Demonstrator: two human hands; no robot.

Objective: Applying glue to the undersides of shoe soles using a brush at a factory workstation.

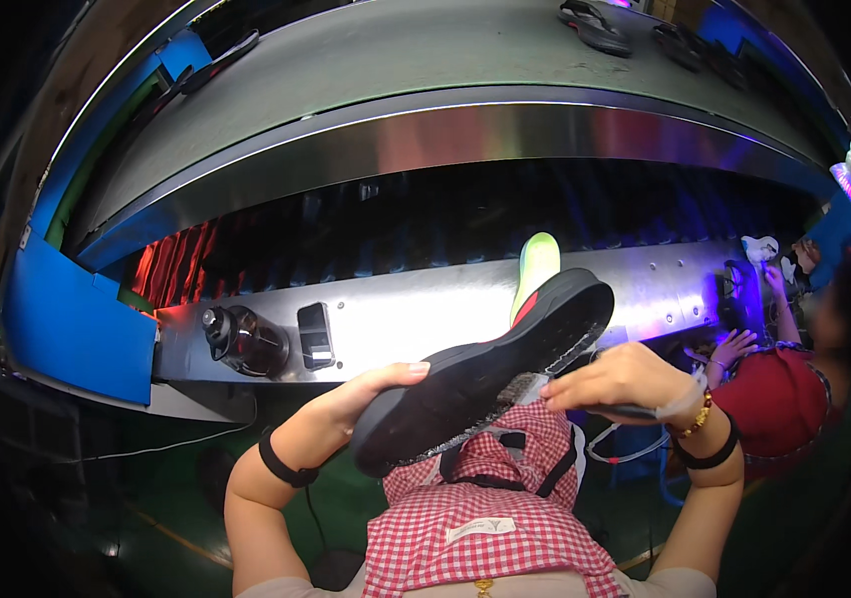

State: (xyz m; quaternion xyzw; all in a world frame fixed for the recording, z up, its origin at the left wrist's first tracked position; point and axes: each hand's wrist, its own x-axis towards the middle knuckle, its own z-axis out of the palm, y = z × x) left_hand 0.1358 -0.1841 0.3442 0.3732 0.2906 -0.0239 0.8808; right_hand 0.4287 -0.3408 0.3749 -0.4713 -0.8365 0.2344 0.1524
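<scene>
My left hand (371, 394) grips a large black shoe sole (465, 374) near one end, thumb on top and the other fingers hidden beneath. The sole is tilted up toward the right, with a wet-looking whitish strip along its near edge. Against that edge rests a small flat brush (519, 389) with pale bristles. My right hand (620, 384) is closed round the brush's handle, most of which the fingers cover. Behind the sole, a lime-yellow piece (537, 267) with a red patch lies on the metal ledge, partly hidden; it looks like another sole.
On the metal ledge (396, 299) stand a dark lidded bottle (244, 341) and a small black tray (315, 335). Beyond it runs a grey-green conveyor belt (425, 65) carrying dark shoes (595, 28). A co-worker in a red top (769, 404) sits close on the right.
</scene>
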